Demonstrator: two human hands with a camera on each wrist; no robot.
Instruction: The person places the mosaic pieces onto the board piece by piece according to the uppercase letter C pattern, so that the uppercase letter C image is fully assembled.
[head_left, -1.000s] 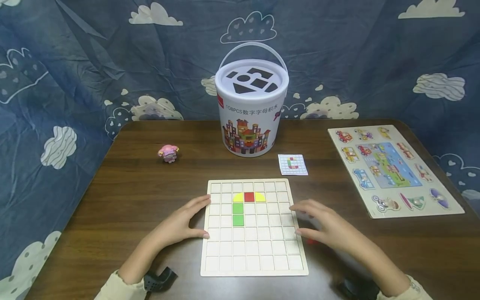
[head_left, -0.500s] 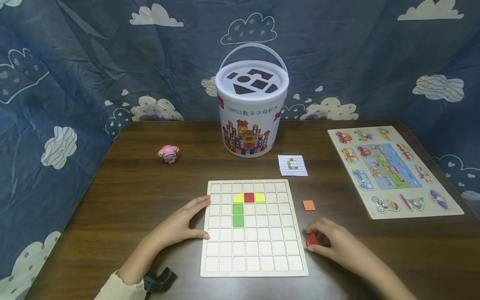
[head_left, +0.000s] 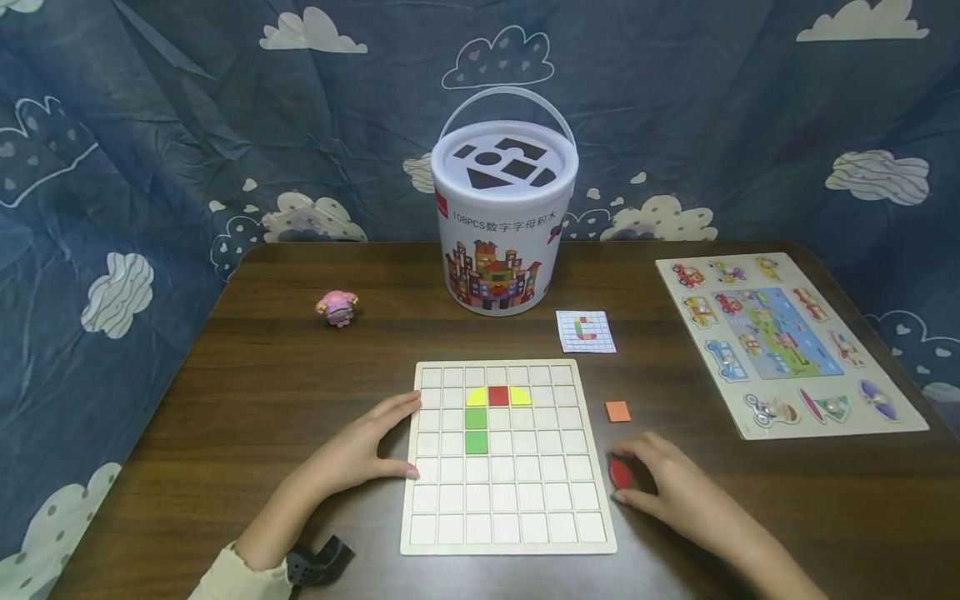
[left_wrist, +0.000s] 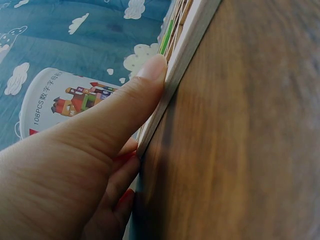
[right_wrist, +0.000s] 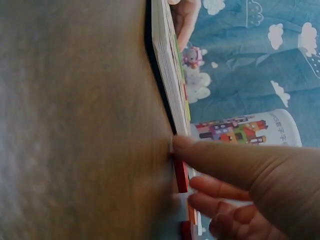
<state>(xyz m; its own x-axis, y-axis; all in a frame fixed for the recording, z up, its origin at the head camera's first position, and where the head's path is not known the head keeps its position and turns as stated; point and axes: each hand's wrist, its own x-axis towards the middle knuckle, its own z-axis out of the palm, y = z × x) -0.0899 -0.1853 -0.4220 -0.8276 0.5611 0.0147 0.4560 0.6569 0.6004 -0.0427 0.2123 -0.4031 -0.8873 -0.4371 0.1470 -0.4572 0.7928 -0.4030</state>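
Red rounded block [head_left: 620, 473]: pinched by right hand [head_left: 678, 487], between thumb and forefinger; desk [head_left: 300, 375], right of gridded wooden board [head_left: 508, 498]. Left hand [head_left: 358, 446]: relaxed, touching board's left edge.

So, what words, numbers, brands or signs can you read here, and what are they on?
"108PCS数字字母积木": on the white bucket.
Red label on the bucket: too small to read.
Letters on the bucket's printed blocks: too small and blurred to be certain.
I can read no other text.

Lettering [head_left: 503, 221] "108PCS数字字母积木" on the white bucket [head_left: 498, 237]
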